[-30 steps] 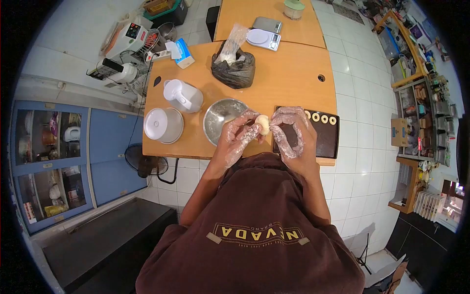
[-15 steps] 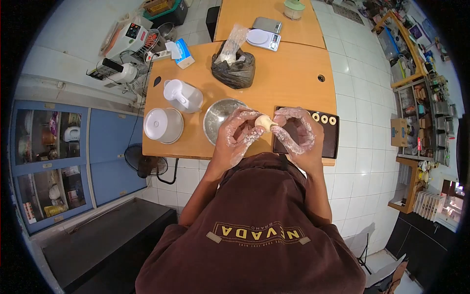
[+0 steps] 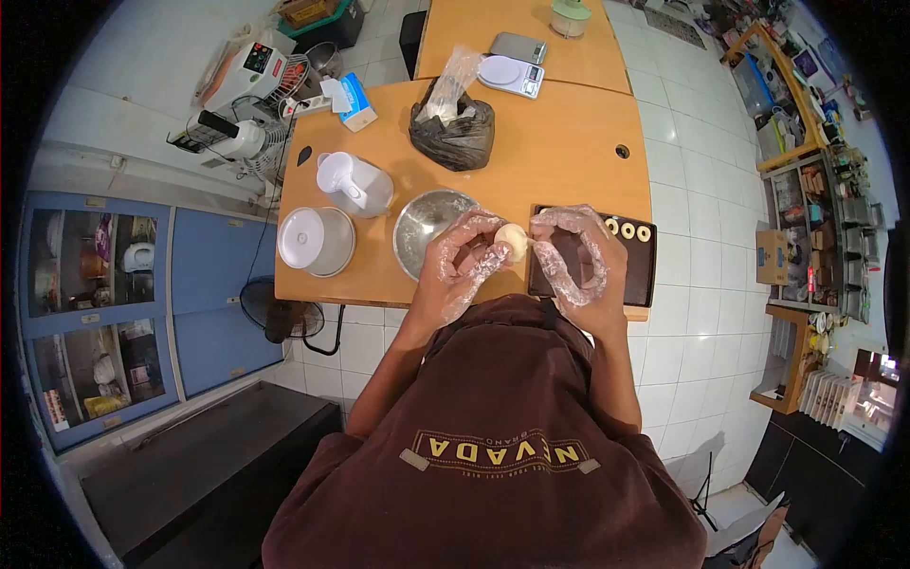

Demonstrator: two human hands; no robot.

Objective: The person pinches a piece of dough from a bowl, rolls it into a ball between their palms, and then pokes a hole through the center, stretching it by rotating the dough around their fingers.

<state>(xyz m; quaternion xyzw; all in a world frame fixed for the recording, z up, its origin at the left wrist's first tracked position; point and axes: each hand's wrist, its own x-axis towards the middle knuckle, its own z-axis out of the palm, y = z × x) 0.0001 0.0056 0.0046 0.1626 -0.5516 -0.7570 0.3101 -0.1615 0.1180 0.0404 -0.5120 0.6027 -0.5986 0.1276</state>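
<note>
Flour coats both hands, which face each other above the table's front edge. A small pale ball of dough (image 3: 513,243) is pinched between the thumb and fingers of my left hand (image 3: 463,261). My right hand (image 3: 580,256) is just beside the dough, its fingers curved and its thumb apart from them, with the tips close to the dough's right side. Below my right hand lies a dark baking tray (image 3: 637,275), carrying several small dough rings (image 3: 627,230) near its far edge. A metal mixing bowl (image 3: 417,223) stands behind my left hand, partly covered by it.
On the table (image 3: 550,142) are a white lidded tub (image 3: 318,242), a white pitcher (image 3: 355,185), a black plastic bag (image 3: 455,137) with a clear bag in it, and a white kitchen scale (image 3: 512,76). A blue and white box (image 3: 357,102) stands at the far left corner.
The dough has turned in my left fingers and looks rounder. My right thumb and fingertips have drawn slightly back from it, leaving a small gap. The tray and bowl have stayed put.
</note>
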